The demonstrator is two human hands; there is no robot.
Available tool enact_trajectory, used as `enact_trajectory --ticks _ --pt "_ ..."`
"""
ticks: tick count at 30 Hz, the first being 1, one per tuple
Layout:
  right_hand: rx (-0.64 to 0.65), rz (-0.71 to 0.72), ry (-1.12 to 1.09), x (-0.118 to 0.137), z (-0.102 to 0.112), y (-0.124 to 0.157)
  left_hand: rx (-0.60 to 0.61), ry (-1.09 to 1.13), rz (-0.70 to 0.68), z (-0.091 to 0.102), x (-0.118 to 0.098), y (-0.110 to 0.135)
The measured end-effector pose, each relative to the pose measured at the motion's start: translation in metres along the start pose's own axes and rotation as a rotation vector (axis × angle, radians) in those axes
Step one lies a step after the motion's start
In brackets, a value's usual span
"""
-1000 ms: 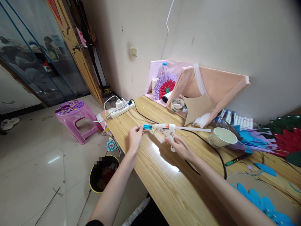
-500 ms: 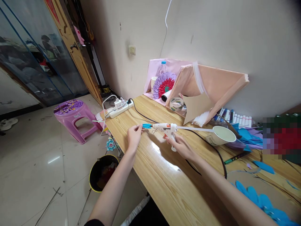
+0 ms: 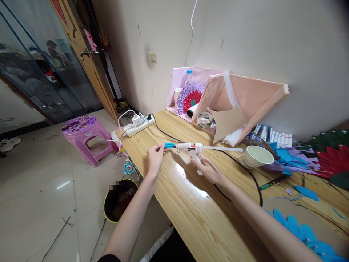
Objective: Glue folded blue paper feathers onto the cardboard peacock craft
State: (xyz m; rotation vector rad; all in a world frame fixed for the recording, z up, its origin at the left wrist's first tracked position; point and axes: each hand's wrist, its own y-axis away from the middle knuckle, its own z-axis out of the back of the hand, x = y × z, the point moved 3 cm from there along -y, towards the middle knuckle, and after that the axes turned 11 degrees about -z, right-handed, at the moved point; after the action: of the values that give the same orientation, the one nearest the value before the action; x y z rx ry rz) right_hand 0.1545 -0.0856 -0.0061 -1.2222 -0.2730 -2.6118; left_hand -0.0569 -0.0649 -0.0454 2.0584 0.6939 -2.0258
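Over the left part of the wooden table (image 3: 188,214), my left hand (image 3: 155,158) pinches a small blue petal-like piece (image 3: 169,145) between thumb and fingertips. My right hand (image 3: 209,168) is wrapped round the handle of a white hot glue gun (image 3: 191,147). Its nozzle points left and sits at the right end of the blue piece; whether they touch I cannot tell. A long pale glue stick (image 3: 223,148) sticks out of the gun's back toward a paper cup (image 3: 257,157).
A power strip (image 3: 140,126) lies at the table's far left corner, with a black cable (image 3: 253,178) curving across the top. Blue petals (image 3: 302,229) lie front right; markers (image 3: 272,136) stand by the wall. A bin (image 3: 109,209) and pink stool (image 3: 87,136) are on the floor.
The glue gun has shifted slightly left, and its glue stick's end now stands apart from the cup's rim in view. My left hand has barely moved.
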Motion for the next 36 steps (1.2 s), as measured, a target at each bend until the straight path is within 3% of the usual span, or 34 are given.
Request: enact_trajectory --ticks 17,22,25,27,31,36 --pt "-0.057 -0.016 -0.025 -0.007 0.002 0.002 -0.014 0.010 0.005 0.001 -0.001 0.000" --pt "-0.208 -0.050 -0.111 -0.010 0.011 -0.010 -0.017 0.011 0.003 0.002 -0.002 -0.001" --pt "-0.368 -0.031 0.010 -0.011 0.012 -0.032 -0.002 0.015 0.002 0.000 -0.004 0.000" --pt "-0.451 -0.018 0.139 -0.013 0.010 -0.047 0.023 0.024 0.005 -0.003 -0.006 0.001" --pt "-0.483 -0.065 0.204 -0.019 0.005 -0.063 0.111 0.050 0.032 -0.013 -0.013 0.011" --pt "-0.466 -0.098 0.245 -0.020 0.016 -0.035 0.283 0.098 0.112 -0.033 -0.028 0.044"
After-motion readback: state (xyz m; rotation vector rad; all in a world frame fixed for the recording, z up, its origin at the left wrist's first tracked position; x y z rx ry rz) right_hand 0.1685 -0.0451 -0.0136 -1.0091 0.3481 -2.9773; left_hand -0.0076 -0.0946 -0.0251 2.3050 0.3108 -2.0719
